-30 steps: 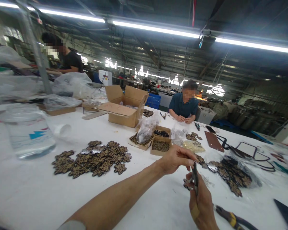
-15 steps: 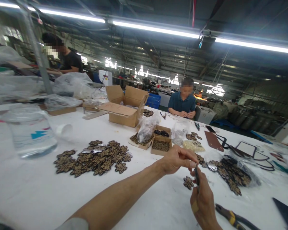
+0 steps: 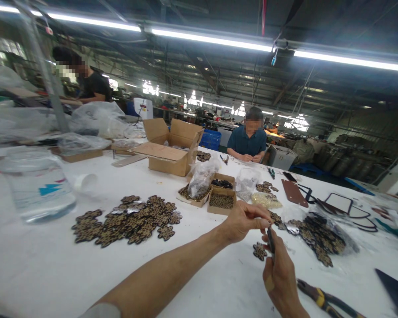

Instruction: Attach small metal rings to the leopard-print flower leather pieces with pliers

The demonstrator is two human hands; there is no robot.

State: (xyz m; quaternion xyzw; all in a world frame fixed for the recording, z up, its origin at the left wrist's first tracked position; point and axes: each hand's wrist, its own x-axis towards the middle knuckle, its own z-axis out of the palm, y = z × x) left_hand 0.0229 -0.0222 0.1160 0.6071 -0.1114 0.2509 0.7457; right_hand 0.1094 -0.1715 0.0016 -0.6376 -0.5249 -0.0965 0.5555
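My left hand (image 3: 243, 222) has thumb and fingers pinched together over the table; whatever is between the fingertips is too small to make out. Just below and touching its fingertips, my right hand (image 3: 280, 269) is closed around a slim dark tool (image 3: 270, 240), whose exact kind I cannot tell. Beside the right hand lies a single flower-shaped brown patch (image 3: 259, 251) with a dark edge. To the left spreads a heap of similar patches (image 3: 135, 221). More patches (image 3: 318, 240) lie partly in a clear plastic bag on the right. Pliers with yellow and black handles (image 3: 321, 298) rest near my right wrist.
Small boxes of brass-coloured studs (image 3: 222, 201) and black pieces (image 3: 223, 183) stand ahead, before an open cardboard box (image 3: 167, 165). At left is a clear plastic jug (image 3: 41, 190). A brown panel (image 3: 294, 193) lies at right. A co-worker (image 3: 247, 139) sits across the white table (image 3: 199, 282).
The view has shifted slightly, so the surroundings sit a little further left. Both hands keep nearly the same pose, fingertips still together at the dark tool.
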